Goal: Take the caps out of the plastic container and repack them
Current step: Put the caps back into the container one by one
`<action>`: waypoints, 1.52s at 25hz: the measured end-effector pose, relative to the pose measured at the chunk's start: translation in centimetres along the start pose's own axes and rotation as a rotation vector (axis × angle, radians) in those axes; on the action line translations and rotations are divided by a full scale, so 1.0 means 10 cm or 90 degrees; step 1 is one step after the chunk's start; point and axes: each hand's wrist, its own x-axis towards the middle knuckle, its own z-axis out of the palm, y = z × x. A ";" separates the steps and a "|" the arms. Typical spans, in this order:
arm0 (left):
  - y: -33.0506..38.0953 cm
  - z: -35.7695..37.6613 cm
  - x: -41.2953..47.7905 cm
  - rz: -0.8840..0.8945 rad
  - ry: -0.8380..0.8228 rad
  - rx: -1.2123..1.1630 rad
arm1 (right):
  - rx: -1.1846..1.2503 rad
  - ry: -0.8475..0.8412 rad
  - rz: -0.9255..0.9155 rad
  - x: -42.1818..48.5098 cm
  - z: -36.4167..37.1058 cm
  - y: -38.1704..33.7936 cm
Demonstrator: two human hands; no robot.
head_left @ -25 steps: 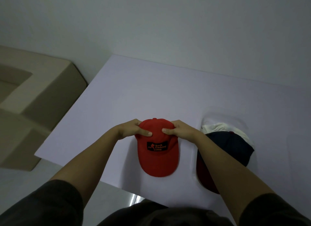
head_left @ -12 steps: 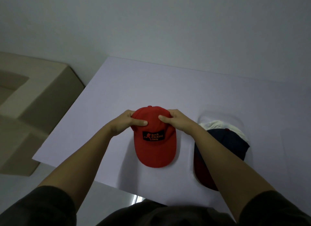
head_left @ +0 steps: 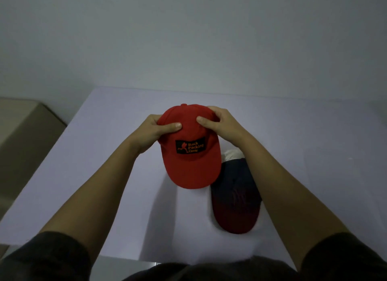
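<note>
I hold a red cap (head_left: pixel 191 161) with a black and orange patch above the white table (head_left: pixel 100 176), its brim pointing toward me. My left hand (head_left: pixel 156 130) grips the crown's left side and my right hand (head_left: pixel 219 123) grips its right side, thumbs on top. To the right, under my right forearm, a dark navy cap with a dark red brim (head_left: pixel 236 203) lies on the table, with a white cap (head_left: pixel 231 155) partly showing behind it. A clear plastic container around them is too faint to make out.
A beige cardboard box (head_left: pixel 23 138) stands on the floor left of the table. A plain grey wall rises behind the table's far edge. The table's near edge is close to my body.
Both hands have lifted the red cap off the table and carried it up and to the right, so that its brim now overlaps the navy cap.
</note>
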 end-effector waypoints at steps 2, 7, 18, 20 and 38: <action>0.08 0.17 0.15 0.008 -0.016 0.027 | -0.025 0.034 -0.001 -0.06 -0.20 0.05; 0.31 0.50 0.52 0.050 -0.054 0.071 | -0.087 0.145 -0.024 -0.20 -0.61 0.12; 0.41 0.89 1.21 0.123 -0.010 0.096 | -0.148 0.158 0.236 -0.81 -0.95 1.03; 0.35 0.96 1.26 0.114 -0.028 0.109 | -0.183 0.041 0.279 -0.97 -0.89 1.20; 0.08 1.25 1.43 -0.003 -0.164 0.156 | -0.278 0.013 0.185 -1.09 -0.82 1.41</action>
